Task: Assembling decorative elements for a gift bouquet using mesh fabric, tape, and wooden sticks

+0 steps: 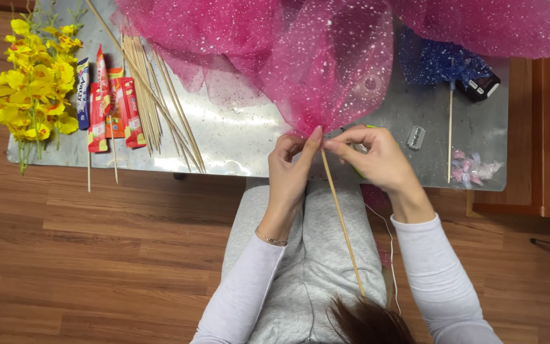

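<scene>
1. Pink netting point(326, 57), speckled with white dots, is gathered to a bunch at the near edge of the tabletop point(243, 137), and both my hands meet right at that gathered point.
2. My left hand point(291, 162) has its fingers closed in a pinch on the bunched netting where it sits on top of the wooden stick point(342, 223) (a thin bracelet shows at that wrist).
3. My right hand point(373, 156) is curled in just beside it, thumb and forefinger pressed together at the same gather; something green peeks out behind the fingers, but I cannot tell what it is.
4. The stick runs from the gather down across my grey-clad lap, tilted toward my right.
5. A thin white thread point(386, 239) trails down from beneath my right wrist.
6. On the left end of the tabletop lies a spray of yellow artificial flowers point(33, 76), then several red and orange wrapped packets on sticks point(112, 105), then a loose bundle of bare skewers point(154, 95).
7. On the right end lies blue netting point(440, 64), partly under the pink, with a small dark object point(482, 86) next to it, a little metal sharpener point(416, 137), one single skewer point(450, 134), and a clump of pale wrappers point(472, 169).
8. The tabletop stands on a wooden floor point(97, 255).
</scene>
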